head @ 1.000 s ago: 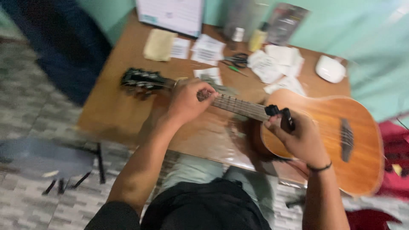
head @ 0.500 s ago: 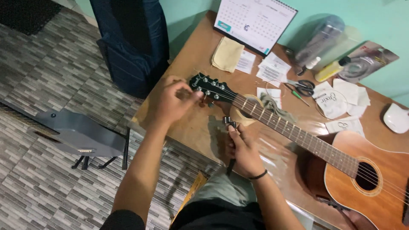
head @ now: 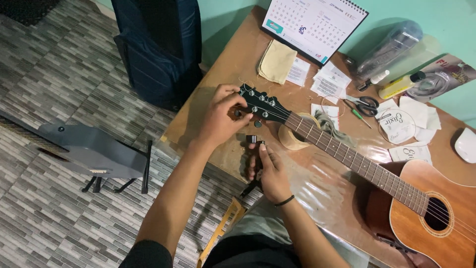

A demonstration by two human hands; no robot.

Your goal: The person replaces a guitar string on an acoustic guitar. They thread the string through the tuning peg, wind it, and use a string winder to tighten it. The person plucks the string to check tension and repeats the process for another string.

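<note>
An acoustic guitar (head: pixel 431 218) lies across the wooden table (head: pixel 233 64), neck pointing left. Its black headstock (head: pixel 260 105) carries silver tuning pegs. My left hand (head: pixel 220 116) pinches the near edge of the headstock at the pegs. My right hand (head: pixel 267 171) holds a small black string winder (head: pixel 255 141) upright just below the headstock, apart from it. A roll of tape (head: pixel 292 136) sits under the neck.
A desk calendar (head: pixel 315 25), folded yellow cloth (head: pixel 276 62), paper slips, scissors (head: pixel 366 104), string packets (head: pixel 399 124), a yellow bottle (head: pixel 396 87) and a clear bottle (head: pixel 386 49) crowd the far side. A dark gig bag (head: pixel 158 44) leans left; a grey stand (head: pixel 94 154) sits on the tiled floor.
My view has shifted left from the guitar body to the headstock. My left hand went from the neck to the pegs; my right hand brought the winder from the body up near the headstock.
</note>
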